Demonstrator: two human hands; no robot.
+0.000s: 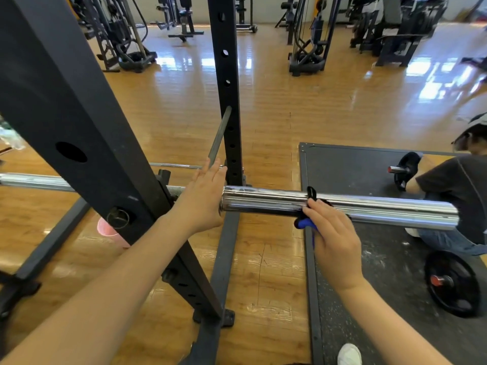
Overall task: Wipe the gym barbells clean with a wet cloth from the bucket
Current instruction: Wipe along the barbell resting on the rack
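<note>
A chrome barbell (369,206) lies across the black squat rack, its thick sleeve pointing right at waist height. My right hand (334,241) presses a blue and black cloth (305,222) around the middle of the sleeve, and a strip of the cloth loops over the top. My left hand (203,196) lies flat with fingers extended against the inner collar of the sleeve, by the rack upright. A pink bucket (108,230) shows partly behind the slanted rack post, on the floor at the left.
The slanted rack post (79,127) and the upright (226,88) stand close to my left arm. A black rubber mat (355,167) lies at right, with a seated person (458,185) and weight plates (453,283) on it. Gym machines fill the far floor.
</note>
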